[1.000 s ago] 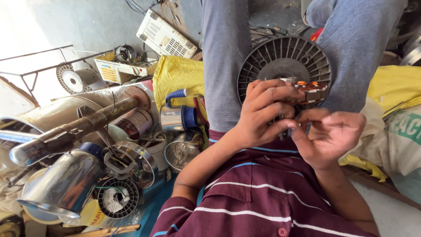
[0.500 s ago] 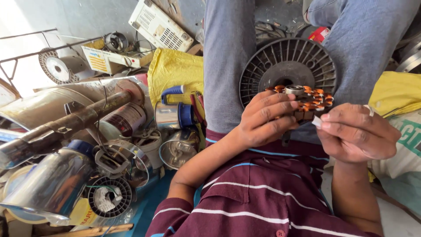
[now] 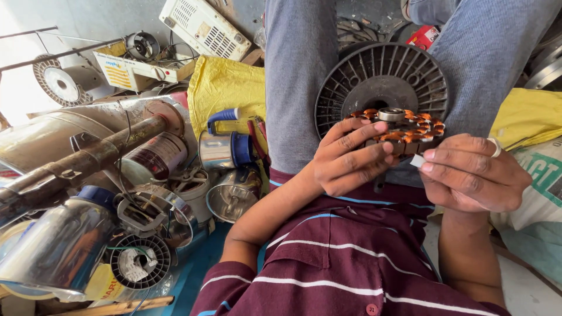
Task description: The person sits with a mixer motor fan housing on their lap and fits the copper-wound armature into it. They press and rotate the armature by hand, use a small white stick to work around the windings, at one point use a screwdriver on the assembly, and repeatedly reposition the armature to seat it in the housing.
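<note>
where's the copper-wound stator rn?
Head view, upper right of centre: the stator sits in the left hand, before the black finned disc, right hand beside it.

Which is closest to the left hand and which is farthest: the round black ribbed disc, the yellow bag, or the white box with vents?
From the left hand, in the head view:
1. Round black ribbed disc: just behind the fingers, between the knees.
2. Yellow bag: further off to the hand's left, on the pile.
3. White box with vents: farthest, at the top of the view.
</note>
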